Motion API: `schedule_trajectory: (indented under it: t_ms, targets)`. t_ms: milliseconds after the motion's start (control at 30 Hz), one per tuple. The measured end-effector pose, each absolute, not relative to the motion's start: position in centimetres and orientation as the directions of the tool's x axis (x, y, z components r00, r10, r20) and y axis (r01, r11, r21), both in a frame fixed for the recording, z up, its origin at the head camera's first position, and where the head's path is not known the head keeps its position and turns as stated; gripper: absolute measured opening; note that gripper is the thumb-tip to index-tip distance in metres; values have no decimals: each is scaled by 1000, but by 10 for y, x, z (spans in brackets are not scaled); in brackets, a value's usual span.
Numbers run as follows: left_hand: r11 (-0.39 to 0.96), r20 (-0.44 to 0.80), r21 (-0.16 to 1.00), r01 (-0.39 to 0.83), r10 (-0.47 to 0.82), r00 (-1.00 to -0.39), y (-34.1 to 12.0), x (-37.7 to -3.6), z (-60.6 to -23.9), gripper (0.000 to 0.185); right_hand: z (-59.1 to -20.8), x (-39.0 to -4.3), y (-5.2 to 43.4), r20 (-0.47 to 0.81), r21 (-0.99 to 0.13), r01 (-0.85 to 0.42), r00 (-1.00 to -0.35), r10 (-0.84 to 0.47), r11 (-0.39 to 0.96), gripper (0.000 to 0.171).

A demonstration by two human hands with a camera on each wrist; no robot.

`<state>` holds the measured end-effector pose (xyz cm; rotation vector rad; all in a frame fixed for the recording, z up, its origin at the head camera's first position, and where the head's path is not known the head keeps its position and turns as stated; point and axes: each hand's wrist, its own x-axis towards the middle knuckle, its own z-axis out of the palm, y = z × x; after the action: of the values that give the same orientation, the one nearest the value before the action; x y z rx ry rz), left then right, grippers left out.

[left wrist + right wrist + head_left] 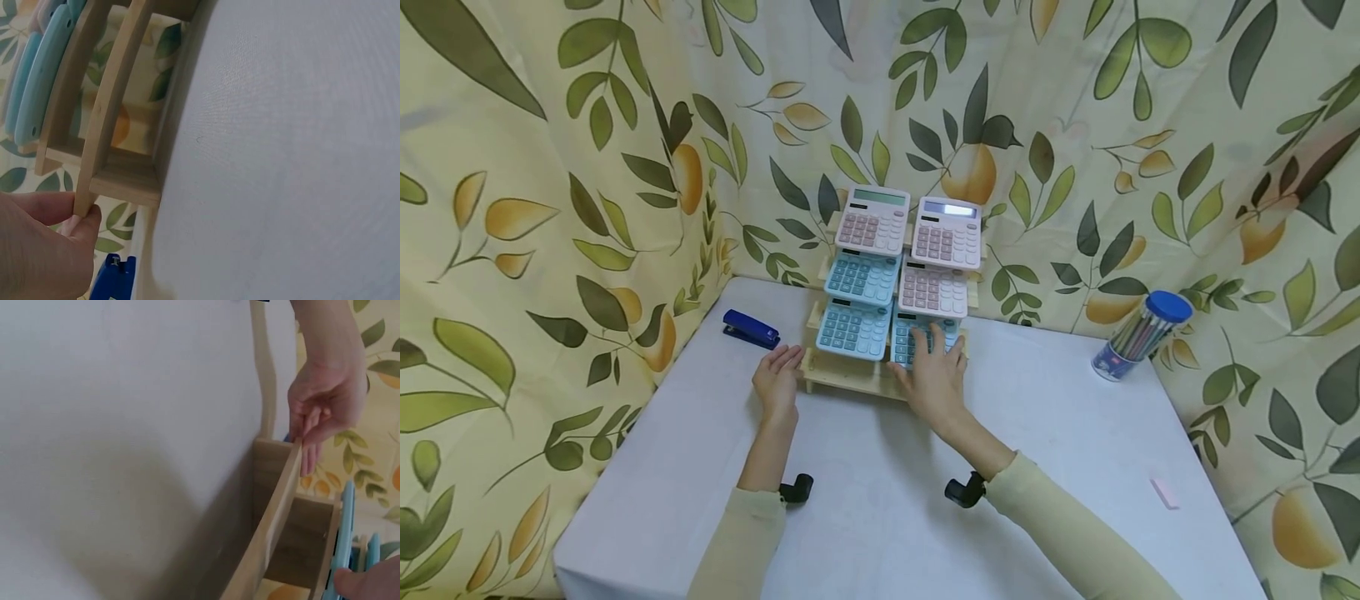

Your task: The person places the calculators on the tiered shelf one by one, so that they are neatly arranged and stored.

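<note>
A tiered wooden rack (842, 379) stands at the back of the white worktop (880, 500), close against the leaf-print curtain, carrying six calculators in two columns — pink ones at the top, blue ones lower down. They lean back on the steps, so every keypad faces the person. The left hand (777, 379) rests against the rack's front left corner, fingers fairly straight and close together; in the left wrist view the fingertips (84, 219) touch the end of a wooden rail, which looks like a steadying touch rather than a grip. The right hand (934, 375) lies spread over the lowest blue calculator (925, 340) in the right column, fingers on its keys. Most of that calculator is covered by the hand, and whether the thumb hooks under its edge I cannot tell. A blue stapler (751, 328) sits left of the rack — a tube of pencils (1138, 336) leans well off to the right, and a small pink eraser (1165, 492) lies near the front right edge.
</note>
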<state>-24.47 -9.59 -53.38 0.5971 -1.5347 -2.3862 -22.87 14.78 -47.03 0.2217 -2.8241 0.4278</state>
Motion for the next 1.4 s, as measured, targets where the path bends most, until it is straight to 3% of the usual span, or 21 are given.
schedule_trajectory:
  t_ms: [500, 733, 1067, 1233, 1400]
  targets:
    - [-425, -209, 905, -12, -421, -883, -93, -244, -531, 66, -465, -231, 148, 285, -321, -162, -956, -68, 933, 71]
    - [-419, -206, 908, -11, -423, -882, -95, -247, -532, 67, -465, -227, 154, 295, -292, -178, -952, -89, 940, 72]
    - [-436, -211, 900, -6, -422, -882, -100, -251, -526, 55, -457, -210, 172, 392, -308, -232, -915, -98, 923, 60]
    - [-418, -149, 907, 53, -436, -887, -110, -248, -518, 47, -454, -202, 184, 452, -320, -274, -886, -108, 907, 53]
    - [-261, -23, 959, 109, -456, -890, -118, -244, -504, 43, -451, -200, 198, 508, -327, -301, -855, -102, 896, 52]
